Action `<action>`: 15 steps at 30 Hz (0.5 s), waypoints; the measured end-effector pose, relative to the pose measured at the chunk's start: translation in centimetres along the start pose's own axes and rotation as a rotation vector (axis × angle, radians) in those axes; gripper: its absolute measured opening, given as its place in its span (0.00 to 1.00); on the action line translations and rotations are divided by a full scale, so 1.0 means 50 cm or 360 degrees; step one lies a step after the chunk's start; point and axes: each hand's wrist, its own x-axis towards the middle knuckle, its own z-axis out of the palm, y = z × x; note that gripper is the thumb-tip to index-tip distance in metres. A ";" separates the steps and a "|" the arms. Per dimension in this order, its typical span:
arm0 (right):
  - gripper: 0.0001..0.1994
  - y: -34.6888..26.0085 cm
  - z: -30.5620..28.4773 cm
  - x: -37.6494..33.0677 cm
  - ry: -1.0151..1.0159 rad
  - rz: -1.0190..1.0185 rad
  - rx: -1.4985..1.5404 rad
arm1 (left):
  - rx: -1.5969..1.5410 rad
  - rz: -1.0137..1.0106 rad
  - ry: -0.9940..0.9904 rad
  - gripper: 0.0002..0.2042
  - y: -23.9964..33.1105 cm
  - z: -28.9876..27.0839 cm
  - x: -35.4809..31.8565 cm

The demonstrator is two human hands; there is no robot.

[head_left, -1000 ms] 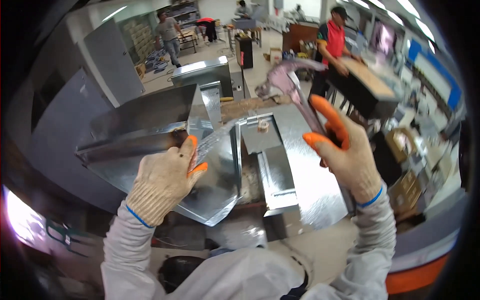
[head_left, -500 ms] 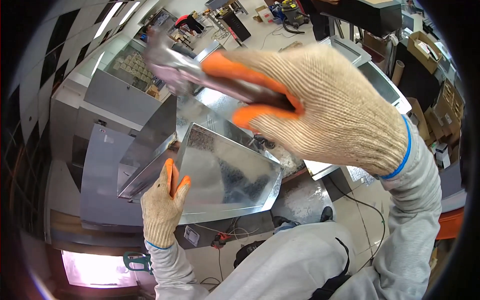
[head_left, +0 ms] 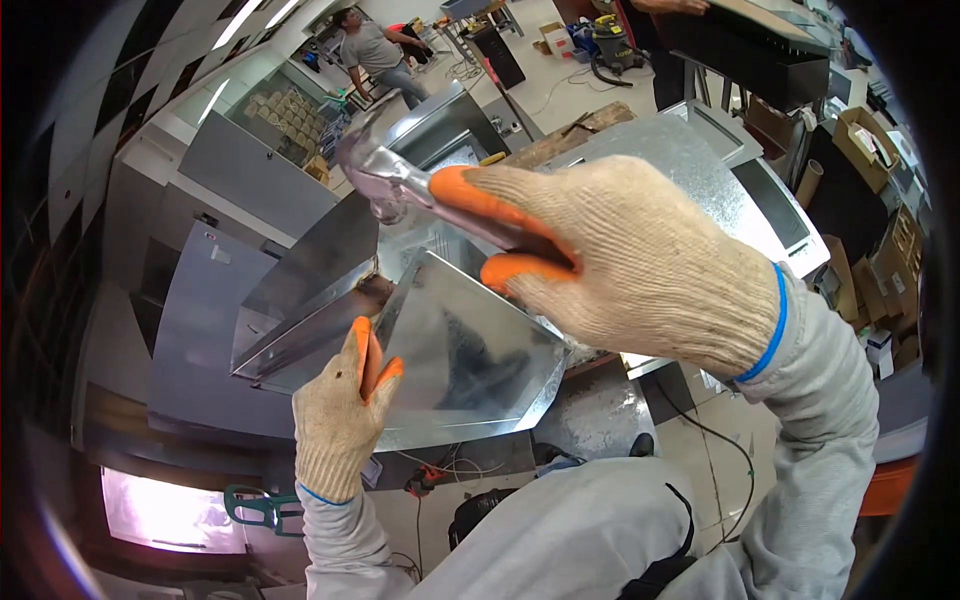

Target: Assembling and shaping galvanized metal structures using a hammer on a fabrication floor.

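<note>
My right hand [head_left: 650, 262], in a knitted cream glove with orange coating, is closed round the handle of a claw hammer [head_left: 372, 172]. The hammer is raised above the work, its metal head to the upper left. Below it lies a bent, shiny sheet-metal piece [head_left: 470, 350] with folded edges and dark smudges. At its left side is my left hand [head_left: 342, 420], gloved alike, with thumb and forefinger apart. It lies against or just over the metal; its other fingers are hidden. A second folded metal part [head_left: 315, 290] stands upright just left, with a brownish patch at its corner.
Grey panels [head_left: 205, 335] stand at the left. Beyond the work are a wooden board [head_left: 570, 135] and a metal frame [head_left: 745, 165]. A person [head_left: 375, 55] in grey stands at the back. Cardboard boxes [head_left: 890, 255] line the right; a cable [head_left: 740, 450] crosses the floor.
My right hand has come down slightly with the hammer, whose head has shifted right and now shows less blur. My left hand appears slightly farther right. The person at the back now stands more upright.
</note>
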 end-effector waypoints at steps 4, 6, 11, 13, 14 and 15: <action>0.24 -0.014 -0.018 0.007 -0.0250 0.0115 -0.0189 | 0.0005 -0.0012 -0.0043 0.31 0.022 -0.008 0.007; 0.25 -0.017 -0.031 0.001 -0.0143 0.0096 -0.0180 | -0.0013 0.0004 -0.0014 0.31 0.024 -0.008 0.004; 0.26 -0.016 -0.042 -0.004 0.0472 -0.0155 -0.0061 | 0.0001 -0.0002 -0.0010 0.31 0.030 -0.012 -0.004; 0.26 -0.007 -0.025 -0.009 0.0116 -0.0002 -0.0084 | -0.0018 0.0006 -0.0039 0.29 0.028 -0.008 -0.001; 0.26 0.011 0.005 -0.020 -0.0037 0.0108 -0.0124 | -0.0049 0.0028 -0.0055 0.29 0.025 -0.007 -0.002; 0.28 0.033 0.032 -0.031 0.0007 0.0072 -0.0185 | -0.0092 0.0019 0.0029 0.29 0.021 -0.004 -0.008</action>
